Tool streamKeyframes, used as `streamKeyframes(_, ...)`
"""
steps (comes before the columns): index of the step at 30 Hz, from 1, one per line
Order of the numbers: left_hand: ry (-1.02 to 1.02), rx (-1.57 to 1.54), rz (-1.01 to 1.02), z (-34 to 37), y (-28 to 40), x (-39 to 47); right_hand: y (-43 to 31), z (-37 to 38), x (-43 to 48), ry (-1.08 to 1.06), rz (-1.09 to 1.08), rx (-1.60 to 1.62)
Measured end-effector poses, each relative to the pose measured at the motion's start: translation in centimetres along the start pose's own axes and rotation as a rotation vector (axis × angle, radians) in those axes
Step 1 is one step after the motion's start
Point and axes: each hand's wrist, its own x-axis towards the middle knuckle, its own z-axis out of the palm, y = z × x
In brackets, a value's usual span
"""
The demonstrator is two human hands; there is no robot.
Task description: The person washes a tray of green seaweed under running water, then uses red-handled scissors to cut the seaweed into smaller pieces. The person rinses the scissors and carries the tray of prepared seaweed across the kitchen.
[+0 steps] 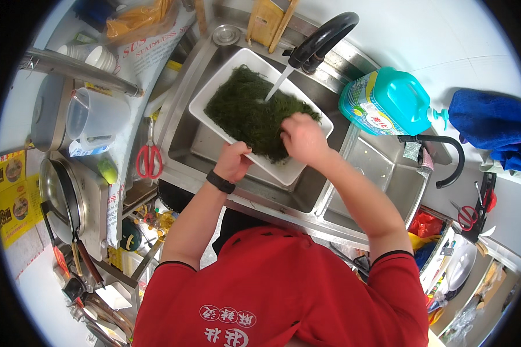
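A white rectangular plastic tub (199, 103) sits tilted over the large basin of the stainless steel sink (260, 177). Dark green shredded seaweed (247, 108) fills much of it. My left hand (234, 161) grips the tub's near rim, thumb over the edge. Fingers bent, my right hand (305, 138) reaches into the seaweed near the tub's right side; its fingertips are partly hidden in the strands and slightly blurred. From the black faucet (321, 41) a stream of water (279, 83) falls onto the seaweed.
A turquoise detergent jug (386, 102) stands right of the faucet, behind a smaller basin (360, 173). Red-handled scissors (149, 160) hang at the sink's left. A clear measuring jug (93, 115) and a lidded pan (61, 199) are farther left. Blue towels (488, 117) hang right.
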Motion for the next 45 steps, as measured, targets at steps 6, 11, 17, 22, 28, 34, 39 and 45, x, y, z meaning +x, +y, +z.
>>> streamKeyframes(6,-0.047,-0.014,0.162,0.2,0.6,-0.6,0.2,0.9,0.6,-0.308,0.046,0.038)
streamKeyframes(11,-0.009,-0.056,-0.016,-1.4,0.4,-0.6,0.9,-1.8,2.1,-0.226,0.245,-0.052)
streamKeyframes(17,0.079,-0.025,-0.034,-0.1,0.3,-0.7,-2.5,-1.9,1.8,-0.025,0.218,0.134)
streamKeyframes(22,0.077,0.022,0.031,0.2,0.4,-0.4,-1.1,-0.1,1.1,-0.089,0.004,-0.248)
streamKeyframes(28,0.058,0.015,0.043,0.6,0.0,-0.5,0.5,1.5,1.1,-0.370,0.048,0.030)
streamKeyframes(34,0.127,-0.005,-0.010,0.9,0.0,-0.6,1.0,-2.2,2.4,0.024,0.217,-0.056)
streamKeyframes(39,0.081,-0.035,-0.010,-0.4,-0.4,0.5,-0.5,-7.2,2.9,0.281,0.228,0.425)
streamKeyframes(45,0.061,0.042,0.025,0.0,0.1,0.6,-3.6,-13.2,0.9,0.377,0.290,0.856)
